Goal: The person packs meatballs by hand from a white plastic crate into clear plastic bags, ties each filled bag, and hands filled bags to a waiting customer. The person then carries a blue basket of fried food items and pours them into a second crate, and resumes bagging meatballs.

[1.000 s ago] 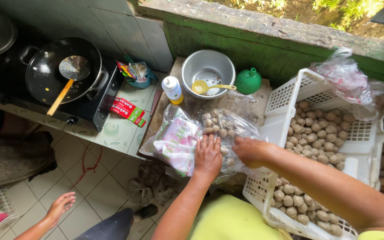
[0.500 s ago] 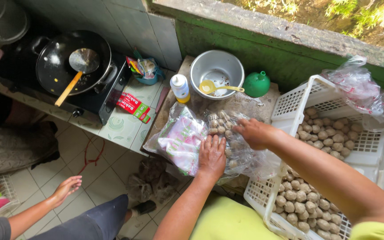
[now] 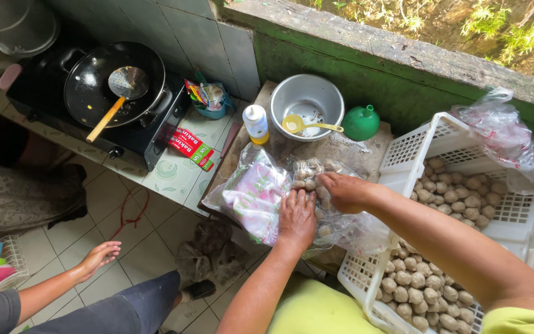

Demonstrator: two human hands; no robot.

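While the left hand (image 3: 296,218) pressed flat on the clear bag of meatballs (image 3: 316,185) at the board's (image 3: 341,151) front edge, pinning it, the right hand (image 3: 347,190) reached inside, grip hidden, basket (image 3: 421,139) alongside.

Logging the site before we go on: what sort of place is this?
Probably a simple home or small food-prep kitchen, half open to the outdoors. A wok sits on a stove, both hands press a bag of meatballs, and white baskets hold more.

A black pan (image 3: 103,83) sat on the stove (image 3: 149,133), near a metal bowl (image 3: 307,99), green funnel (image 3: 361,124) and white basket (image 3: 428,145).
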